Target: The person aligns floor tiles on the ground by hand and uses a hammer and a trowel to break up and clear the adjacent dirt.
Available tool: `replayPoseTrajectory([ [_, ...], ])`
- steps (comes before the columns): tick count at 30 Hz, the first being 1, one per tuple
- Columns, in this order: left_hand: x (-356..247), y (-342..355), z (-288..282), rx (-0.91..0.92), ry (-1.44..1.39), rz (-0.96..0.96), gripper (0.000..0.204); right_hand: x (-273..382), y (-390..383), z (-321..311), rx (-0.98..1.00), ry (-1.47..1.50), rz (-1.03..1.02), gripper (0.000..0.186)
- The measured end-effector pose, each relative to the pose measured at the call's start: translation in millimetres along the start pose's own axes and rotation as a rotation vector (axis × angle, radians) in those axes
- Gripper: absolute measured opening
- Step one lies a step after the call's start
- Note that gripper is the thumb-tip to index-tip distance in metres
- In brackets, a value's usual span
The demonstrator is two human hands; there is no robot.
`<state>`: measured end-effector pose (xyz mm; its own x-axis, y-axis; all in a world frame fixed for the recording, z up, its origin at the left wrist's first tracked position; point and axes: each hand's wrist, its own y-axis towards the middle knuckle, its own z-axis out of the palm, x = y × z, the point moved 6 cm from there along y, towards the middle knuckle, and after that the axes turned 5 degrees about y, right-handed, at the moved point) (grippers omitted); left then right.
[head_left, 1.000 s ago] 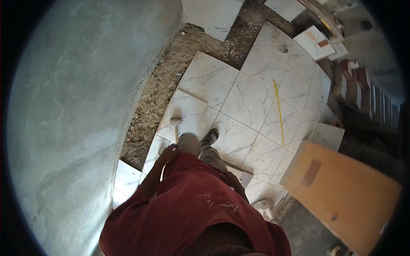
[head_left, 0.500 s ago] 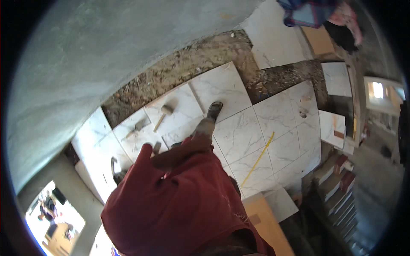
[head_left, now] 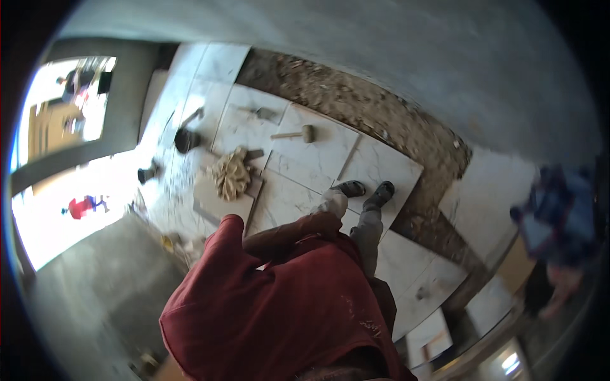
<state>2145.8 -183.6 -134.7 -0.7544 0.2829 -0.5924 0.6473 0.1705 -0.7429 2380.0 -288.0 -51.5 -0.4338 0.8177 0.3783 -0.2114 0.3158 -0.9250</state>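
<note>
My left hand is at the front of my waist, over my grey trousers, its fingers too unclear to read. My right hand is hidden at my side. I stand on white marble-patterned tiles, both feet beside a wooden-handled mallet lying on a tile. A trowel lies left of it. Nearer lie a crumpled beige cloth on a loose tile, a black bucket and a smaller dark container.
A bare dirt strip runs along the grey wall. On the right are plaid clothing and loose tiles. Bright openings on the left show people outside, one in red.
The view has swung round to the left, bringing both openings into sight. Both feet now stand together on the tile by the mallet. My left arm has crossed to my front.
</note>
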Motion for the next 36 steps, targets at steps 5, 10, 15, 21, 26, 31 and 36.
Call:
replayPoseTrajectory([
  [5, -23.1, -4.9, 31.8, -0.252, -0.287, -0.217, 0.026, 4.5, 66.2, -62.4, 0.395, -0.368, 0.012, 0.042],
  [10, -44.8, -19.8, 71.8, -0.467, -0.531, -0.390, 0.026, 5.5, 100.0, -77.2, 0.503, -0.652, -0.186, 0.034],
  [15, -54.7, -46.6, 101.8, -0.591, -0.719, -0.500, 0.027, 56.7, 109.8, -71.7, 0.490, -0.802, -0.101, 0.033],
  [21, -76.4, -94.7, 146.6, -0.351, -1.269, -0.233, 0.030, 77.6, 69.9, -52.7, 0.793, -0.938, 0.170, 0.028],
  [26, 18.5, 0.4, 161.1, 0.031, -1.244, 0.154, 0.026, 43.2, 176.9, -22.8, 1.348, -0.991, 0.147, 0.038],
  [31, 386.6, 136.5, 154.6, -1.112, -0.642, -0.669, 0.041, 133.2, 442.0, 6.1, 0.864, -0.841, -0.067, 0.042],
  [36, 610.3, 203.5, 93.9, -1.135, -0.187, -0.905, 0.058, 159.9, 643.6, -47.9, 0.363, -0.585, -0.436, 0.034],
])
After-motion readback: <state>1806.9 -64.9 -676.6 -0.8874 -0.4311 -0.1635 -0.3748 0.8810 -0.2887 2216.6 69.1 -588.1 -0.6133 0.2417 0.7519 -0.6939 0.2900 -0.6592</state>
